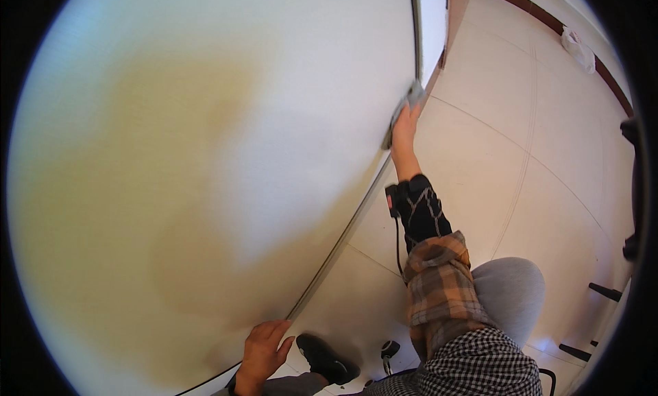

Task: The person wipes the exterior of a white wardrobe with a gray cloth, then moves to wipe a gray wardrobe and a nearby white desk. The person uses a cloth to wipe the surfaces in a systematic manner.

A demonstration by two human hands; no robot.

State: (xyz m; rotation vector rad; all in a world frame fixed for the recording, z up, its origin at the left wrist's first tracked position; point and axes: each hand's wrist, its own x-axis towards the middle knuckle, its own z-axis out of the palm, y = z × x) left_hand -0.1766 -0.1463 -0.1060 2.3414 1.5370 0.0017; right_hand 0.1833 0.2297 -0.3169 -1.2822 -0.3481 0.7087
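Note:
A broad, pale, slightly glossy tabletop-like panel with a dark edge strip fills the left and middle of the head view. At its far right edge my right hand is closed on a grey cloth, which lies against the panel's rim near a corner. My left hand rests at the near edge of the same panel, thumb apart from the fingers, holding nothing that I can see. Part of the cloth is hidden under my right fingers.
Light floor tiles spread on the right. A white plastic bag lies by the dark skirting at the far right. Black furniture legs stand at the right rim. A cable hangs from my right sleeve. My black shoe is below the panel.

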